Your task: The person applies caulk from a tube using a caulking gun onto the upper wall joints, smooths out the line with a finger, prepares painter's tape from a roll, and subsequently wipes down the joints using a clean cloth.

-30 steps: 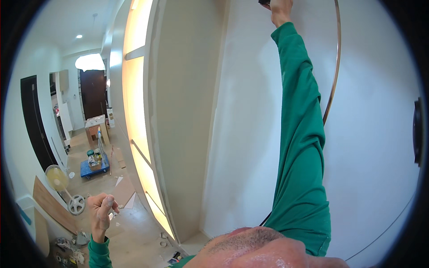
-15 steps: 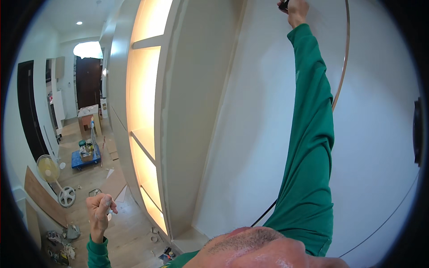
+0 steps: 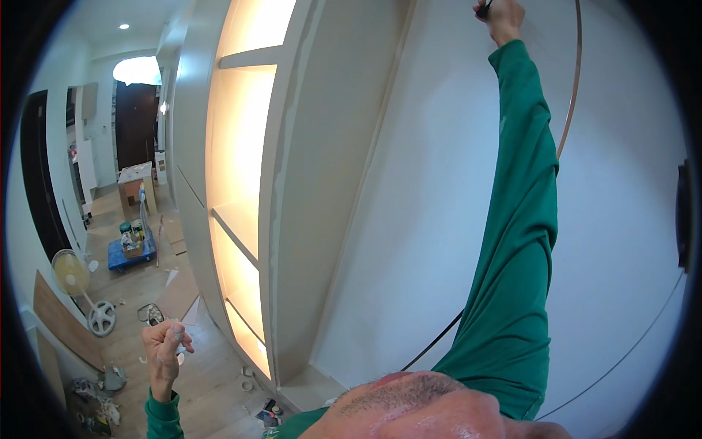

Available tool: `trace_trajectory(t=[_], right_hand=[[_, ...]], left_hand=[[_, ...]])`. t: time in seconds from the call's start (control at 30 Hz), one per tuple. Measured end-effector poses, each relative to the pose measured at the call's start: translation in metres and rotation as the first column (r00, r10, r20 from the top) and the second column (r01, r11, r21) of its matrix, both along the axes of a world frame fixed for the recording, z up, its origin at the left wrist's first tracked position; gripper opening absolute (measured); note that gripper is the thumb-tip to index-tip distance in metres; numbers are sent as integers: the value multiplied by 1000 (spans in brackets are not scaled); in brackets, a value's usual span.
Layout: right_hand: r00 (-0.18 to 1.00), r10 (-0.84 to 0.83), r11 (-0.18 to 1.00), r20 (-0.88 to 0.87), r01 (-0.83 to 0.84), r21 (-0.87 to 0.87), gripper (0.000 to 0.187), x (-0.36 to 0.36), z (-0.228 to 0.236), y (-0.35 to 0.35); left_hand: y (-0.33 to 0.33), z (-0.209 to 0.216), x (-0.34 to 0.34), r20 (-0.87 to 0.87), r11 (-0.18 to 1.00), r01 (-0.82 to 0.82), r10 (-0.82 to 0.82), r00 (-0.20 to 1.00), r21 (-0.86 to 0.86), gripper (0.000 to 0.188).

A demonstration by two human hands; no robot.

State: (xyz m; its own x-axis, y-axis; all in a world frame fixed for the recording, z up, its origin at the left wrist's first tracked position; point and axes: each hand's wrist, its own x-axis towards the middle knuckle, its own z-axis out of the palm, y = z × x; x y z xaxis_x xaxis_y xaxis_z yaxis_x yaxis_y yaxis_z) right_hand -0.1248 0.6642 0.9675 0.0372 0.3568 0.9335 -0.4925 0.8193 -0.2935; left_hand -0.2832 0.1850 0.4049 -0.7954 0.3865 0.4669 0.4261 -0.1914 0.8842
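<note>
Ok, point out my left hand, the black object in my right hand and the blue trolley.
Left hand point(image 3: 165, 354): head view, middle of the hand.
Black object point(image 3: 482, 11): head view, part showing outside the right hand point(image 3: 505, 20).
Blue trolley point(image 3: 118, 259): head view, platform edge.

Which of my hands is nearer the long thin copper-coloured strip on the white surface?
Right: your right hand is raised just left of the strip; your left hand is low and far to its left.

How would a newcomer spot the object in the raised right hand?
Find the pale wall, then follow the green sleeve up to the right hand near the top edge. The small black object juts from its left side, far darker than the copper-coloured strip.
</note>
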Motion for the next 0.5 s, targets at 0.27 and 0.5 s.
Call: trace_trajectory(t=[0.27, 0.5], right_hand=[[999, -23, 1000, 31, 24, -5, 31, 9, 0, -4], [999, -20, 1000, 50, 21, -21, 30, 16, -8, -5]], left_hand=[[2, -5, -4, 15, 1000, 29, -29, 999, 13, 46], [0, -5, 0, 22, 999, 49, -49, 999, 8, 47]])
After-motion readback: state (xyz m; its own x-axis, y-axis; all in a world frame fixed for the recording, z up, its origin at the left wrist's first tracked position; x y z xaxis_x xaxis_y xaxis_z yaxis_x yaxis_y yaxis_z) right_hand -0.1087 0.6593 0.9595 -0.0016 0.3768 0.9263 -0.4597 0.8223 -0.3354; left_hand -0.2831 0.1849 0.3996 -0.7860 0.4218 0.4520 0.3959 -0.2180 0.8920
